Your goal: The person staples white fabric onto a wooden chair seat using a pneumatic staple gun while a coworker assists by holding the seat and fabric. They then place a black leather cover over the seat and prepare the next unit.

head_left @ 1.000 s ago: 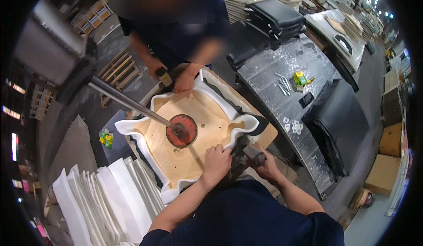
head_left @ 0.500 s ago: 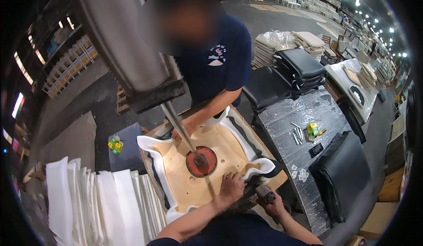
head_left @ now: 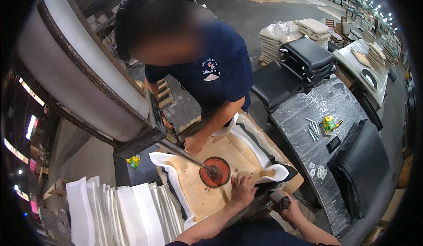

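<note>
The board (head_left: pixel 242 151) is pinned under 1 red disc (head_left: pixel 223 174), white foam (head_left: pixel 161 158) not folded flat, left hand (head_left: pixel 243 192) atop, grip unclear, right hand (head_left: pixel 292 210) gripping a tool (head_left: pixel 278 198).

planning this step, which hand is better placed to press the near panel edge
Probably your left hand: it shows no tool and lies over the near edge of the wooden panel. Your right hand grips a dark tool.

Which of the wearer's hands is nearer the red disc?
Left. The left hand is just right of the red disc, at the wooden panel; the right hand is farther right, off the panel, holding a dark tool.
</note>
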